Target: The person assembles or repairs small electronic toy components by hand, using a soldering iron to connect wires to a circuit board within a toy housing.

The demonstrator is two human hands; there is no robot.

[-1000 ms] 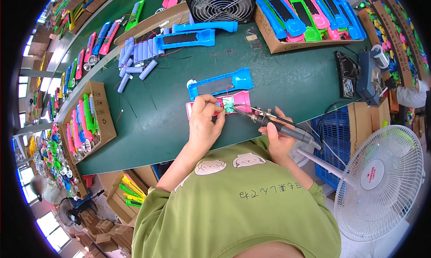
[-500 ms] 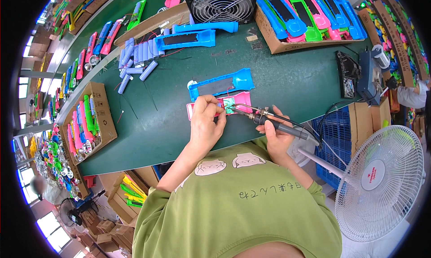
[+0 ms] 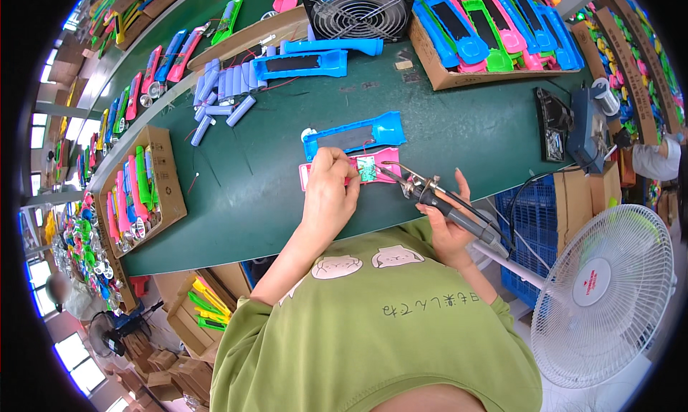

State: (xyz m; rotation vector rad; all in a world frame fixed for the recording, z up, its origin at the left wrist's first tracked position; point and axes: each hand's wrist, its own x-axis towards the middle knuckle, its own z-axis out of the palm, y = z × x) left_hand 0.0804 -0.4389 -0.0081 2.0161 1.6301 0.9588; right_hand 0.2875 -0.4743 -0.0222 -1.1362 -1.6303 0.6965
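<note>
A pink plastic flashlight shell (image 3: 383, 161) lies open on the green table (image 3: 459, 125) near its front edge, with a small green circuit board (image 3: 368, 169) in it. My left hand (image 3: 328, 197) presses on the shell beside the board, fingers pinched. My right hand (image 3: 448, 229) grips a soldering iron (image 3: 437, 200) whose metal tip points left at the board. Just behind the pink shell lies a blue flashlight shell (image 3: 355, 134).
A cardboard box of coloured shells (image 3: 494, 32) and a black fan (image 3: 358, 10) stand at the back. Blue battery cells (image 3: 218, 93) and more blue shells (image 3: 301, 64) lie at the back left. A soldering station (image 3: 584, 121) sits right; a white floor fan (image 3: 609, 297) stands beside me.
The soldering iron's tip has edged closer to the circuit board. My left hand stays on the pink shell.
</note>
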